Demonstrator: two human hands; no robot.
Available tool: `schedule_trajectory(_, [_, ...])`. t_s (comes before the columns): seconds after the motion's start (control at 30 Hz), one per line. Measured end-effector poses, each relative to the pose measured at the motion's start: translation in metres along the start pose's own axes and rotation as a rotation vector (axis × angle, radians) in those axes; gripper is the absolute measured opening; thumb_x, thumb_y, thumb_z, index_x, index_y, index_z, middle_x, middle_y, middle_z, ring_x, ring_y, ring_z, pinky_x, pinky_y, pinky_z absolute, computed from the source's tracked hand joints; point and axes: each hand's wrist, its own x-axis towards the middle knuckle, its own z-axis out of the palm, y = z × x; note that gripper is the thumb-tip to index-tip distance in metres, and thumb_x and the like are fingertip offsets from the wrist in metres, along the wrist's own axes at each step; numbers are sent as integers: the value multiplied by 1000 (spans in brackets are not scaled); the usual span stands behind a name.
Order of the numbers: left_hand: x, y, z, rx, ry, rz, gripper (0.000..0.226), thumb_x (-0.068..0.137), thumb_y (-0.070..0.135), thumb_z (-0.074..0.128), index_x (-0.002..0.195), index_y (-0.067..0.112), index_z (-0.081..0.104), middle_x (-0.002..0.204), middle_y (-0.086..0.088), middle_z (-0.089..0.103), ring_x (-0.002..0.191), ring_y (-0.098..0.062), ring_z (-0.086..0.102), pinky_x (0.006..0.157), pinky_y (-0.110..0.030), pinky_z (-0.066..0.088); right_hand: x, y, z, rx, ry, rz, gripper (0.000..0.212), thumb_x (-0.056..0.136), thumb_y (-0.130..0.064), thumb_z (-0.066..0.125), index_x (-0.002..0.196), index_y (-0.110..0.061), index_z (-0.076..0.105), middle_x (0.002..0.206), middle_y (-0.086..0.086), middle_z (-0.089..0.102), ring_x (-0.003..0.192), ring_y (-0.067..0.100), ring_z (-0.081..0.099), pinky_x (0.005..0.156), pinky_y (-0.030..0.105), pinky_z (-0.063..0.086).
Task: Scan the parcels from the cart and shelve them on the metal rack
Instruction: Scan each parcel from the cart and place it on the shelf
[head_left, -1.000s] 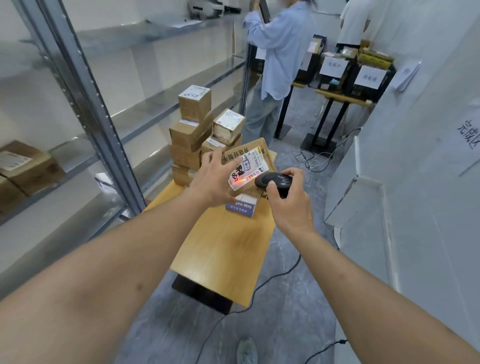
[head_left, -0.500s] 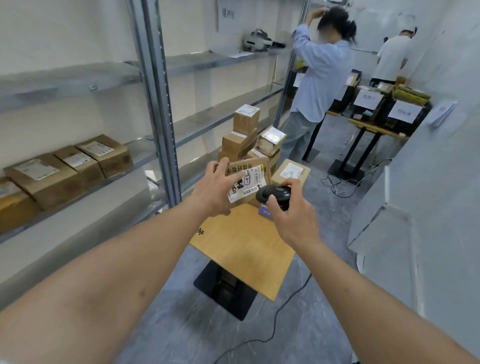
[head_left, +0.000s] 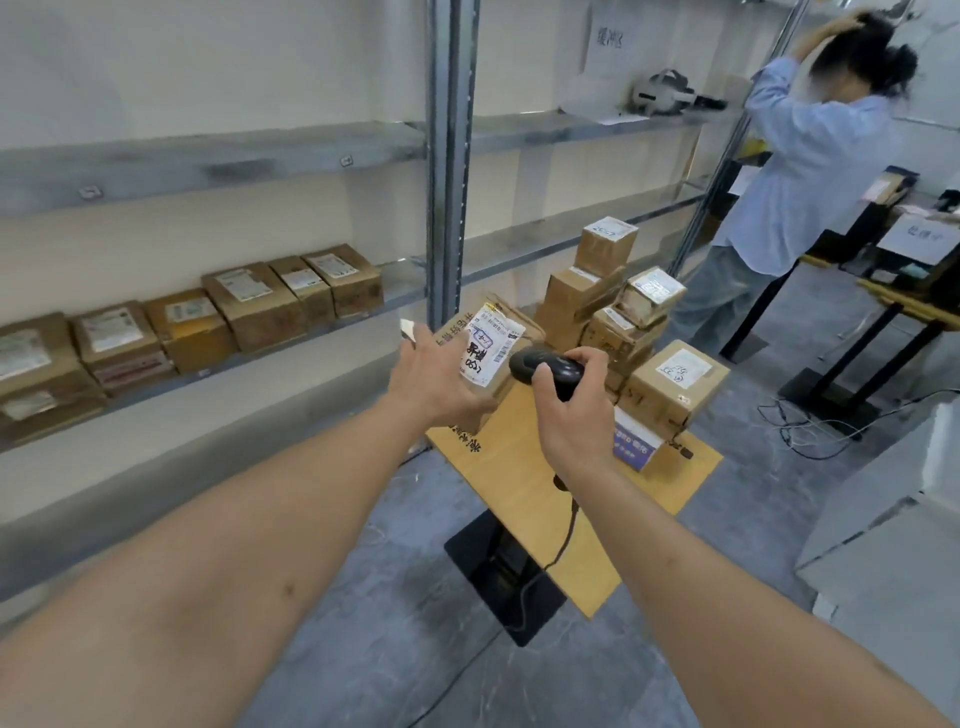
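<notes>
Gripping parcel (head_left: 488, 353) w/ left hand (head_left: 434, 382) fingers, right hand (head_left: 574, 415) clamped on scanner (head_left: 545, 366)

The floor (head_left: 395, 654) is grey, marbled like stone, with thin black cables (head_left: 810, 436) trailing across it at the right. A pale cream wall (head_left: 218, 67) runs along the left, carrying a white paper sign (head_left: 609, 41) with printed characters high up. At the right stands a white cabinet (head_left: 893, 530). Further back a person in a light blue shirt (head_left: 810, 171) stands beside a black-legged stand (head_left: 852, 358) that holds white paper signs (head_left: 917, 240). The light is even and soft.
</notes>
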Motion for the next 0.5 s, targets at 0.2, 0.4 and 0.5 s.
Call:
schedule_trajectory(0.2, [-29, -40, -14, -55, 59, -246, 97, 74, 79, 71, 151, 28, 42, 133, -15, 39, 123, -40, 45, 96, -44, 43, -3, -16, 47, 103, -114, 34, 27, 104, -44, 54, 122, -30, 41, 96, -10, 58, 84, 12, 61, 69, 34, 49])
schedule_trajectory(0.4, [-65, -105, -40, -46, 108, -468, 98, 72, 81, 70, 151, 30, 41, 135, -16, 37, 120, -41, 48, 99, -45, 45, -21, -53, 108, 122, -277, -27, 31, 103, -48, 53, 126, -31, 39, 105, -1, 64, 94, 23, 65, 83, 41, 52])
schedule_trajectory(0.5, [-89, -148, -55, -47, 156, -560, 96, 71, 84, 67, 147, 31, 44, 133, -16, 37, 117, -41, 50, 99, -46, 46, -41, -78, 146, 100, -372, -122, 33, 102, -49, 53, 127, -33, 39, 107, -1, 65, 94, 23, 65, 82, 39, 50])
